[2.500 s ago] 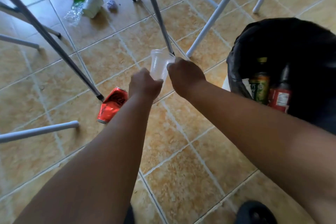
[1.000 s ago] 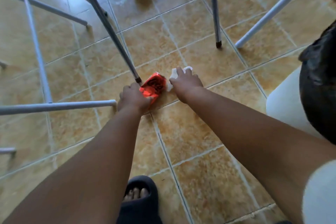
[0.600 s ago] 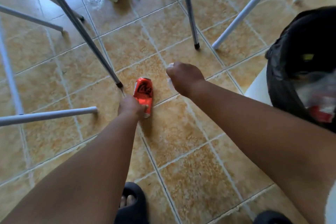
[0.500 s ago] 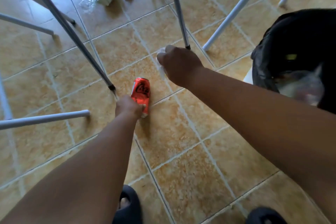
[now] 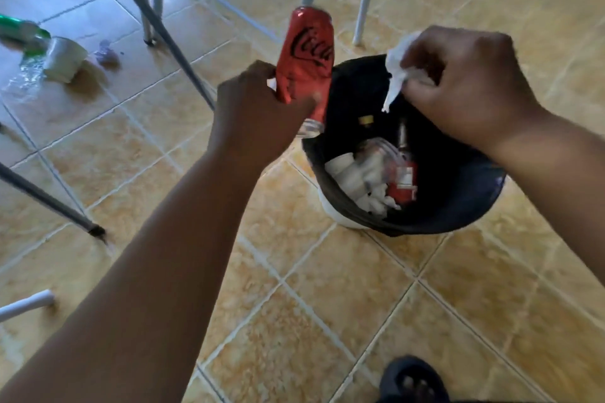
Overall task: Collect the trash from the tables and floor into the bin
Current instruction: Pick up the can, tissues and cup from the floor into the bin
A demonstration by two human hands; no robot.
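Your left hand (image 5: 258, 114) has its fingers clamped on the dented red aluminium drink can (image 5: 306, 65), held upright just beside the left rim of the round black-lined bin (image 5: 458, 216). Your right hand (image 5: 465, 88) pinches a crumpled white paper tissue (image 5: 397, 75) above the opening. Carry the can fully over the liner before letting go, then drop the tissue. The can shows black Coca-Cola script; the labels inside the bin are unreadable.
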